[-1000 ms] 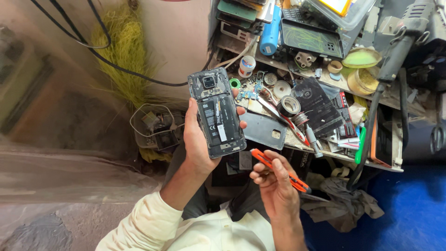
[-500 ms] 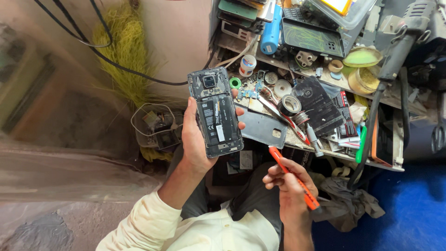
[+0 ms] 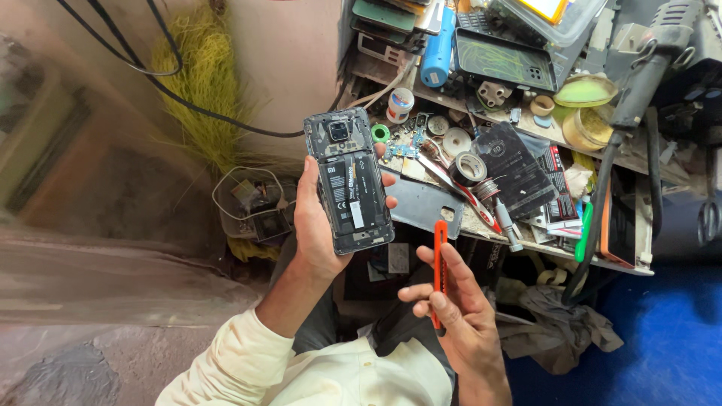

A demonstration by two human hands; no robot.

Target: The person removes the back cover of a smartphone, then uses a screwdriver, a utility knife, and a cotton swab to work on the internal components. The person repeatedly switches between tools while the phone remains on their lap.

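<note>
Opened phone, back cover off, gripped by edges in left hand, held upright before cluttered bench. Judged light, stiff, fragile inside; edges safest. Orange tool pinched in right hand, right of phone.

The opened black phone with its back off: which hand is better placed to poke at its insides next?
Probably the right hand: it grips the slim orange tool, pointing up just below the opened black phone. The left hand is busy cradling that phone.
</note>
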